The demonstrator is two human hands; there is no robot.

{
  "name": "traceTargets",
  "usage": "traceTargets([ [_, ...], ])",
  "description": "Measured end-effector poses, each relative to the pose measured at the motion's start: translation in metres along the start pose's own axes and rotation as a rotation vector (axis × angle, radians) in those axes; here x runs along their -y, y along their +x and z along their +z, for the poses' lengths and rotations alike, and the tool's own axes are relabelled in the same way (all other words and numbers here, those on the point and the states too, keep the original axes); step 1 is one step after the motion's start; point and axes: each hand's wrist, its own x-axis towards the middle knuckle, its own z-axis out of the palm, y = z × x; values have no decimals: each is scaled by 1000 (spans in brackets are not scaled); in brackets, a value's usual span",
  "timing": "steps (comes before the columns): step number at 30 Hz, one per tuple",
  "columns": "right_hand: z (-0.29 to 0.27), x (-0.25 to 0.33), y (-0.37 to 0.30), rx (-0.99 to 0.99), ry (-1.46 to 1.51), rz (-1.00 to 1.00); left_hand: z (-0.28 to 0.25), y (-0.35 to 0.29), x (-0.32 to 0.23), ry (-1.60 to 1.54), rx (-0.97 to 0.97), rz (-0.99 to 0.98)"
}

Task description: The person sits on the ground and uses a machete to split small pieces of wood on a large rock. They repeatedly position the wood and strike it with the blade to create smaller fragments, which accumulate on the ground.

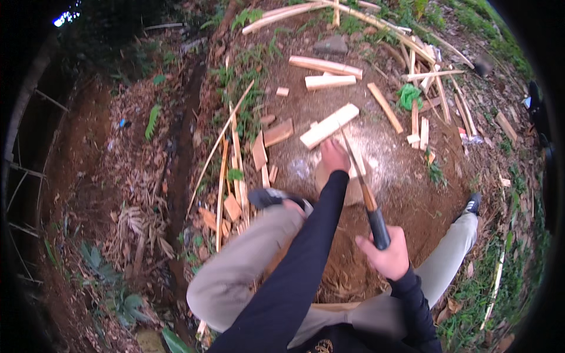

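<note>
My right hand [388, 252] is wrapped round the black handle of a machete [368, 197]. Its narrow blade points away from me, seen nearly edge-on, the tip by a pale wooden block [329, 126]. My left hand [334, 156] reaches forward and grips the near edge of that block; its fingertips are partly hidden. Below the left hand is a round chopping stump [347, 193], mostly covered by my arm and the blade. A pale strip of wood [358, 160] lies just right of the blade.
Cut wood pieces [331, 81] lie beyond the block. Long sticks and slats [435, 76] are piled at the far right near a green plastic bag [408, 96]. More wood scraps [233, 207] lie left, by my shoe [276, 197]. A ditch [182, 147] runs along the left.
</note>
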Motion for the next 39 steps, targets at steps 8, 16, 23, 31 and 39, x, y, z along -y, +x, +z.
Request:
traceTargets([
  [8, -14, -10, -32, -113, -28, -27, 4, 5, -12, -2, -132, 43],
  [16, 4, 1, -42, -141, -256, -114, -1, 0, -21, -43, -137, 28],
  [23, 23, -38, 16, -228, -80, 6, -3, 1, -18, -53, -110, 1],
  [31, 26, -27, -33, -162, -163, -48, -8, 6, -14, 10, -116, 1],
  [39, 16, -36, -7, -190, -101, -49, -4, -2, -22, -24, -110, -8],
])
